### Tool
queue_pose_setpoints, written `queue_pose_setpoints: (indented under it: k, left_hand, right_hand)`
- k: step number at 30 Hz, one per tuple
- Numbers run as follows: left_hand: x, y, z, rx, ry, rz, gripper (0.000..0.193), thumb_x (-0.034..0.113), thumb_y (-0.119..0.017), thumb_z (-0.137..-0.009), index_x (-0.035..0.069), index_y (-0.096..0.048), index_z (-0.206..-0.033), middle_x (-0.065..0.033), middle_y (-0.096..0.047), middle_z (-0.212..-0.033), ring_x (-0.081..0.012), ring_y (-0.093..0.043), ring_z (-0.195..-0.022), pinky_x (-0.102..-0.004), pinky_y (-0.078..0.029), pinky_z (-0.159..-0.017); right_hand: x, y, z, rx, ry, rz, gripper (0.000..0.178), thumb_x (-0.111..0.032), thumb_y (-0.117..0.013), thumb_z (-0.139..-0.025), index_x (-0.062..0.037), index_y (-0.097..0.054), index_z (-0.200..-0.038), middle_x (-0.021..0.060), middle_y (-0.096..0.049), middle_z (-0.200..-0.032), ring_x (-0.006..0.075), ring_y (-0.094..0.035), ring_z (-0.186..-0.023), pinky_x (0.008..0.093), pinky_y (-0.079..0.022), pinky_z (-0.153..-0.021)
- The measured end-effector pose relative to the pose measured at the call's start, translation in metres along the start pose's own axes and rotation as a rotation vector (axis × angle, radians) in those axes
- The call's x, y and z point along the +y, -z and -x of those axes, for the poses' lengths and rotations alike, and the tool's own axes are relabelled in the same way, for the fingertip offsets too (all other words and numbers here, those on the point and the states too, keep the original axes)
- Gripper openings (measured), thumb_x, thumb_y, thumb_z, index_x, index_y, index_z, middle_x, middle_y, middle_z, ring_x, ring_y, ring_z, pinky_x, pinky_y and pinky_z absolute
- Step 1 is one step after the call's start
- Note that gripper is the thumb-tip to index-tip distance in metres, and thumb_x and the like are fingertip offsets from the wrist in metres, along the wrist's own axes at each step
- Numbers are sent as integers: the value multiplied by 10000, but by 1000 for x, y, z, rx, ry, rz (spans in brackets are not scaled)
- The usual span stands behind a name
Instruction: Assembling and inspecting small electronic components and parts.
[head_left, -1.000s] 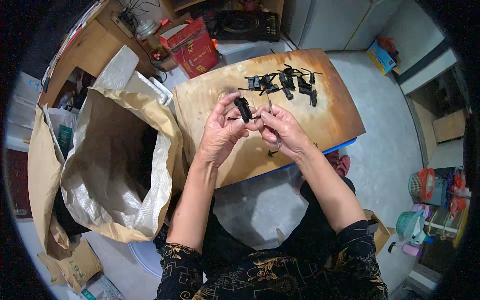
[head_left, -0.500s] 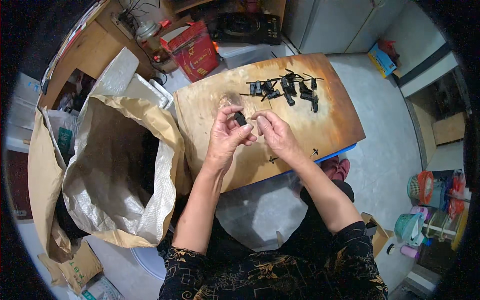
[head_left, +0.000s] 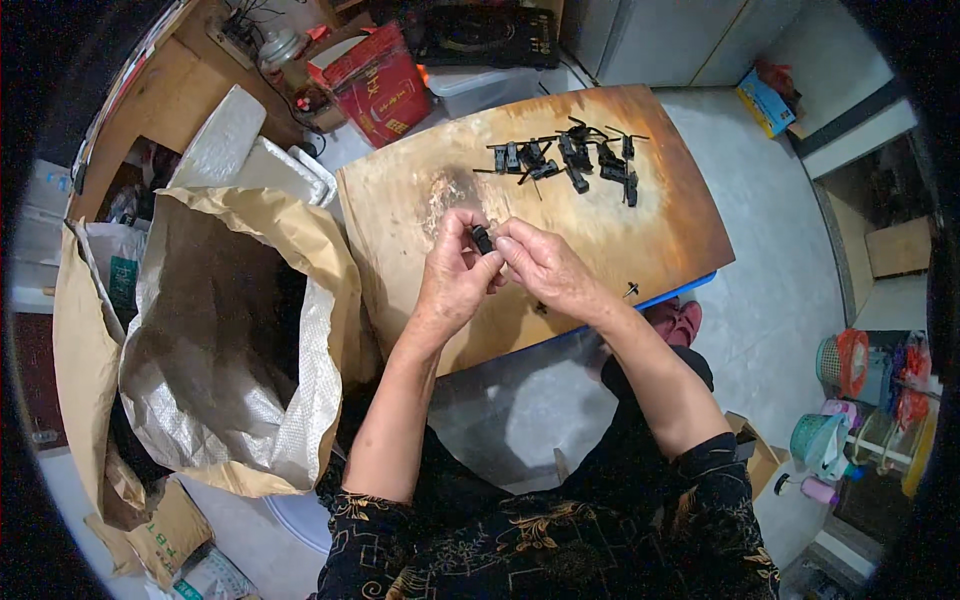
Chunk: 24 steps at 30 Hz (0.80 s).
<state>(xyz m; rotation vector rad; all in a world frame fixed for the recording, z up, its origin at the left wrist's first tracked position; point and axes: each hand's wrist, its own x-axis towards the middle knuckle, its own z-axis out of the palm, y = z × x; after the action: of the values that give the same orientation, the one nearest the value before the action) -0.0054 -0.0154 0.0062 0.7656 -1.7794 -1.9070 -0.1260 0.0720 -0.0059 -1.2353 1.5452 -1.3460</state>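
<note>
Both of my hands meet over the near part of a worn wooden board [head_left: 660,240]. My left hand [head_left: 452,282] and my right hand [head_left: 545,268] pinch one small black plastic part [head_left: 483,239] between their fingertips. A cluster of several similar black parts with thin pins [head_left: 575,160] lies on the far side of the board, well beyond my hands. One small loose piece [head_left: 631,290] rests near the board's right front edge.
A large open brown paper sack with a woven liner [head_left: 220,340] stands at my left, touching the board. A red box [head_left: 375,85] and white foam pieces [head_left: 240,150] sit behind it. Plastic containers [head_left: 850,420] crowd the floor at right.
My hands have stayed joined on the small black part and drifted slightly toward me and left over the board. The cluster of parts has not moved.
</note>
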Motion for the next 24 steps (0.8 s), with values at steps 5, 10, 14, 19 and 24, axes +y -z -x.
queue_pose_setpoints:
  k: [5,10,14,19,24]
  left_hand:
    - [1,0,2,-15,-3,-74,287,-26,-561,-798,85,-379,-990,-14,-485,-711,-72,-505,-552,-205,-425,-456]
    - [-2,-1,5,23,-55,-269,277,-19,-560,-796,74,-389,-993,-71,-520,-724,-129,-551,-580,-269,-447,-481]
    - [-18,2,2,123,-188,-405,286,-6,-565,-788,69,-393,-1004,-138,-546,-744,-247,-591,-625,-337,-455,-529]
    - [-18,1,0,216,-313,-573,298,17,-581,-772,70,-422,-1019,-204,-545,-785,-389,-564,-688,-397,-447,-590]
    - [-9,-5,3,163,-235,22,222,32,-528,-853,54,-430,-1051,-33,-541,-771,-108,-572,-638,-205,-463,-552]
  right_hand:
    - [2,0,1,-47,-29,54,145,-154,-419,-936,-35,-474,-874,-1,-422,-620,75,-404,-558,235,-348,-497]
    - [9,-8,1,25,23,161,150,-151,-436,-920,-16,-471,-864,49,-441,-626,120,-437,-571,281,-388,-532]
    - [10,-18,-4,104,79,194,152,-138,-448,-904,0,-475,-845,101,-482,-651,157,-466,-596,306,-412,-571]
    - [11,-22,-5,162,61,183,144,-150,-464,-871,-9,-485,-855,220,-550,-742,402,-549,-728,432,-433,-615]
    - [0,-11,1,137,16,-40,195,-179,-450,-916,-18,-495,-1015,73,-547,-694,150,-511,-644,297,-438,-610]
